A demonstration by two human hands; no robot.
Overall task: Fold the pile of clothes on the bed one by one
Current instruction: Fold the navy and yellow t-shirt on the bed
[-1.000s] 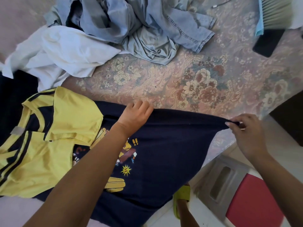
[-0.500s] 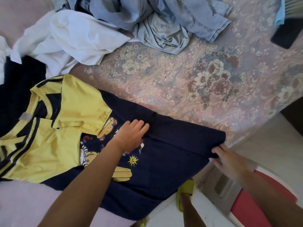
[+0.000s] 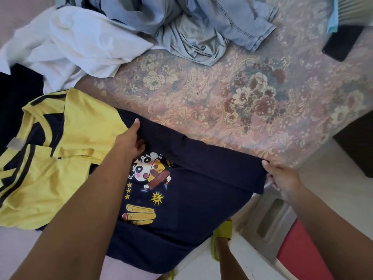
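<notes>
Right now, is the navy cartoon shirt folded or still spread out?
Partly folded: the navy shirt's far edge is turned over as a band, pinched by the left hand and right hand; the print remains exposed.

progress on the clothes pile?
Done: nothing looks fully folded. In hand: navy T-shirt, far edge turned over, held by left hand and right hand. Left: yellow shirt, white garment, denim heap.

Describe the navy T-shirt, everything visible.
The navy T-shirt lies flat at the bed's near edge, soft knit by its look, cartoon print facing up. Its far edge is folded over into a band. The left hand grips that band's left end and the right hand its right corner. The yellow shirt overlaps its left side.
</notes>
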